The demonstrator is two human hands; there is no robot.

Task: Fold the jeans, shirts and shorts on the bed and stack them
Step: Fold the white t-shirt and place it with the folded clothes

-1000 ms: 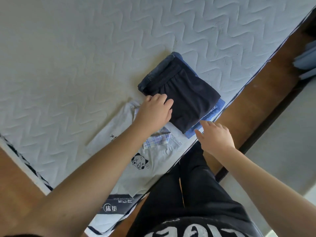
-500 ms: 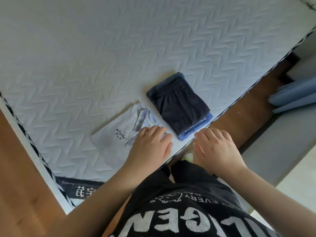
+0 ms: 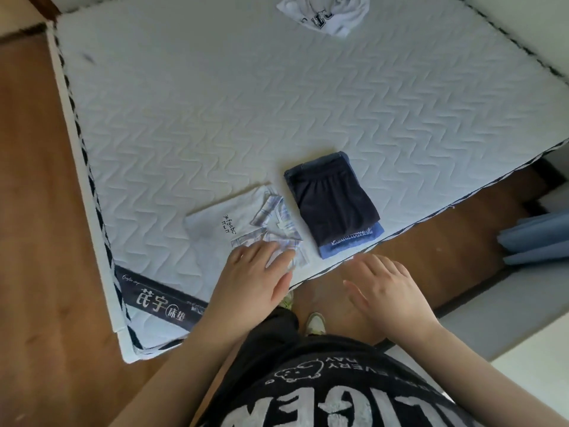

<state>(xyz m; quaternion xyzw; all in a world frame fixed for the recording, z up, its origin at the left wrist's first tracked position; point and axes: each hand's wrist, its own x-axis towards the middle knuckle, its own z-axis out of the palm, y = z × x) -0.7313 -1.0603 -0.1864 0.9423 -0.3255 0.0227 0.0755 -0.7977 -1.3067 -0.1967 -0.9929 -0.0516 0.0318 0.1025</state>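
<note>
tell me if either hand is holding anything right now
Nothing is held. The left hand lies flat on the folded white plaid-collared shirt's near edge; the right hand hovers empty.

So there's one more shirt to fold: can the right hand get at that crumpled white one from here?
Probably not. The crumpled white shirt lies at the far edge of the mattress; the right hand hovers off the near edge.

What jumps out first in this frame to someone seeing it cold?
The dark folded stack near the mattress's front edge, with a white shirt and plaid piece beside it. The left hand rests on that shirt; the right hand hovers empty. A crumpled white garment waits at the far edge.
</note>
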